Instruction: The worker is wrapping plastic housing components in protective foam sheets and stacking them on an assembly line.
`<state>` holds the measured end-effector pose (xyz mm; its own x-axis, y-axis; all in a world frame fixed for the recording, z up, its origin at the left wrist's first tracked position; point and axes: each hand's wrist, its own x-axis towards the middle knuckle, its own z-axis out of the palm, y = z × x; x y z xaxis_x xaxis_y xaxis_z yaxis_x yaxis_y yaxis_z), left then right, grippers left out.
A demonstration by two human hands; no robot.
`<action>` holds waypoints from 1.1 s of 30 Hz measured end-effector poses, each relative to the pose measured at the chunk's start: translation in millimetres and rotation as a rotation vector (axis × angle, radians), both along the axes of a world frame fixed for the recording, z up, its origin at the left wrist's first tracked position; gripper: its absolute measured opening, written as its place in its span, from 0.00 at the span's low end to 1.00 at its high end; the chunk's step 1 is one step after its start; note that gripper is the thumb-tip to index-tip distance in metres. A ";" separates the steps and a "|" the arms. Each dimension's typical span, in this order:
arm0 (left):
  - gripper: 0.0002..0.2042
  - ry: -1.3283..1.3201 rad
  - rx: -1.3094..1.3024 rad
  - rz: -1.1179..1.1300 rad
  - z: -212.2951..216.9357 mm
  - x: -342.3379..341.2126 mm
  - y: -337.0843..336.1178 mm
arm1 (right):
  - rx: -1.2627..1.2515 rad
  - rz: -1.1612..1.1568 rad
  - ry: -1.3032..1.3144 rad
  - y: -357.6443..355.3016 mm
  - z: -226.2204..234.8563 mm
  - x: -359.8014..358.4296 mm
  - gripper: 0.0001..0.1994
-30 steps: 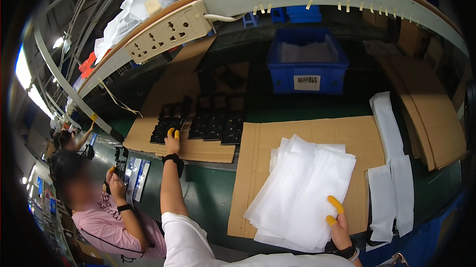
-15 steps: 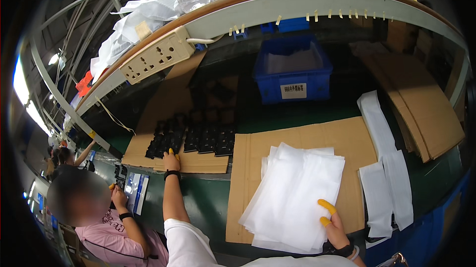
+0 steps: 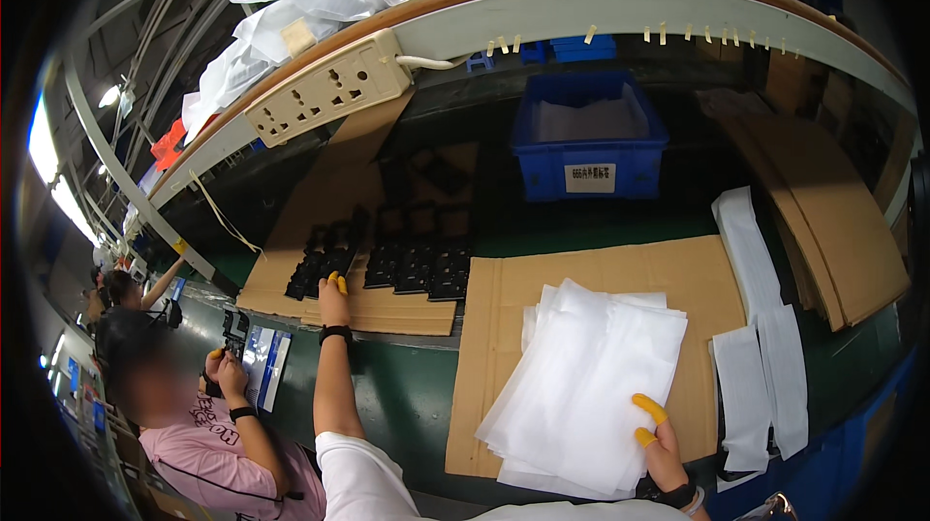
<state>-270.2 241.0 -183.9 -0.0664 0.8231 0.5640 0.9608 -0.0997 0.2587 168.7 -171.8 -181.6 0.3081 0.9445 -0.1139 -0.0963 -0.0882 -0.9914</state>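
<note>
My left hand (image 3: pixel 334 300) reaches forward to the near edge of the black plastic parts (image 3: pixel 417 264), which lie in rows on cardboard. Its yellow-capped fingers close on one black plastic part (image 3: pixel 339 248) in the left group; the fingertips are partly hidden. On the right, a fanned stack of white translucent sheets or bags (image 3: pixel 591 376) lies on a flat cardboard sheet (image 3: pixel 489 318). My right hand (image 3: pixel 664 448) rests at the stack's right edge, thumb and forefinger apart, both in yellow finger covers.
A blue bin (image 3: pixel 591 158) stands behind the cardboard. White strips (image 3: pixel 746 395) and stacked cardboard (image 3: pixel 823 211) lie to the right. A power strip (image 3: pixel 329 90) hangs from the shelf (image 3: pixel 542 3). At left, a co-worker in pink (image 3: pixel 218 453) handles a black part beside blue-white packets (image 3: pixel 266 366).
The view has shifted slightly, so most things sit further right. My left fingers have closed in at the black part. The right hand stays on the stack. The co-worker's hands have come together.
</note>
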 end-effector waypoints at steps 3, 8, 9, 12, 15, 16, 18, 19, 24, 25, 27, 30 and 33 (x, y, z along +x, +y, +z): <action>0.10 0.004 -0.011 0.012 -1.4 8.5 3.9 | -0.018 -0.016 0.001 -1.4 2.1 -0.1 0.25; 0.07 0.034 0.021 0.122 -2.6 16.9 10.8 | -0.015 -0.024 0.038 -2.2 0.5 -0.7 0.24; 0.07 0.032 0.024 0.117 -1.6 16.0 10.9 | -0.012 -0.028 0.036 -1.6 2.7 -2.2 0.24; 0.07 0.044 0.048 0.120 0.7 16.7 7.4 | -0.057 -0.044 0.075 -1.1 8.9 -4.4 0.24; 0.08 0.129 0.019 0.054 -0.9 24.3 -1.0 | -0.061 -0.032 0.055 -0.6 8.4 -2.7 0.24; 0.08 0.130 0.019 0.054 -1.6 28.5 -2.0 | -0.041 -0.032 0.034 -0.2 8.1 -1.5 0.24; 0.08 0.122 -0.019 0.059 -1.0 30.8 -6.8 | -0.023 -0.028 0.017 -0.7 6.3 -0.6 0.23; 0.08 0.128 -0.032 0.078 0.1 32.2 -6.1 | -0.018 -0.025 0.009 -0.8 4.2 1.4 0.23; 0.08 0.135 -0.146 0.187 -4.1 10.3 3.9 | -0.080 -0.031 0.029 0.4 16.7 -6.1 0.24; 0.10 0.129 -0.176 0.187 -5.8 0.9 7.0 | -0.065 -0.032 0.023 0.7 16.9 -7.5 0.23; 0.13 0.125 -0.205 0.191 -10.0 -13.8 14.0 | -0.049 -0.028 0.021 -0.7 16.0 -8.8 0.23; 0.24 0.039 -0.301 0.224 -12.4 1.2 23.8 | -0.032 -0.051 0.037 -3.1 9.5 -6.1 0.23; 0.24 0.038 -0.166 0.068 -8.4 79.7 25.4 | 0.003 -0.060 0.057 -5.8 -3.5 4.9 0.21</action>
